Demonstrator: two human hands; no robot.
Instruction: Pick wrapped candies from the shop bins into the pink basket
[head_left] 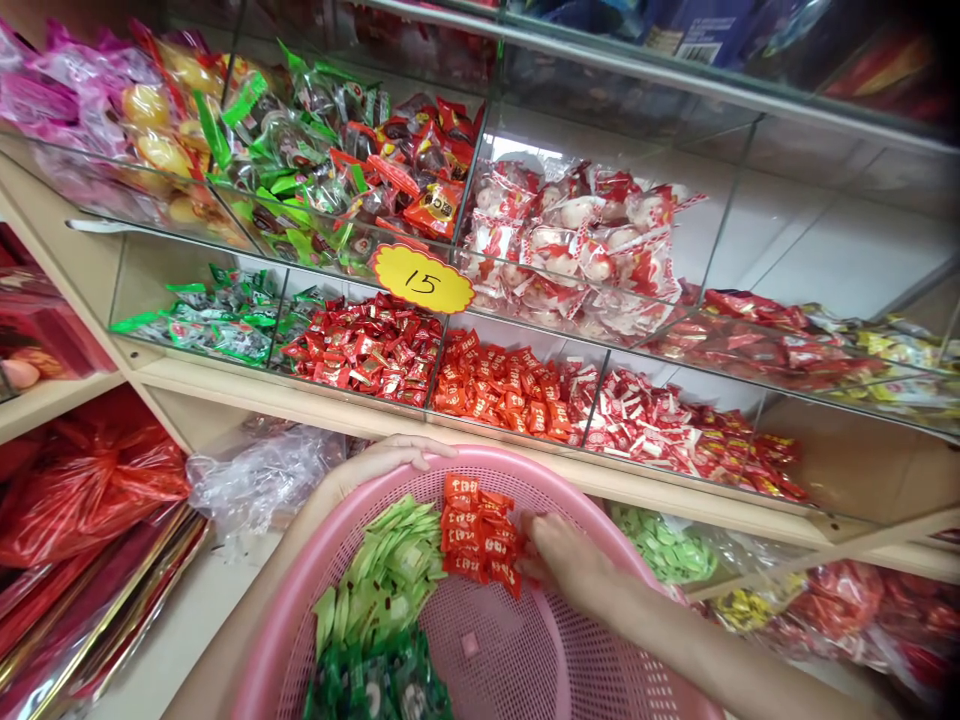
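A round pink plastic basket (487,455) with mesh walls is in front of me, tilted against the shelf edge. My left hand (401,458) is closed over its far rim, fingers along the top. Inside the basket my right hand (559,560), slightly blurred, has its fingers curled against the right side of a neat group of red-wrapped candies (472,535); the fingertips are partly hidden. Light green packets (397,560) stand stacked to the left of the red ones. Dark green packets (375,680) lie nearest to me, cut off by the frame.
Clear shelf bins above hold loose red candies (502,390), dark red candies (367,345) and white-and-red packets (577,235). A yellow price tag (424,280) reads 15. A clear plastic bag (262,475) and a red bag (97,480) lie at left, with bagged green candies (664,545) below right.
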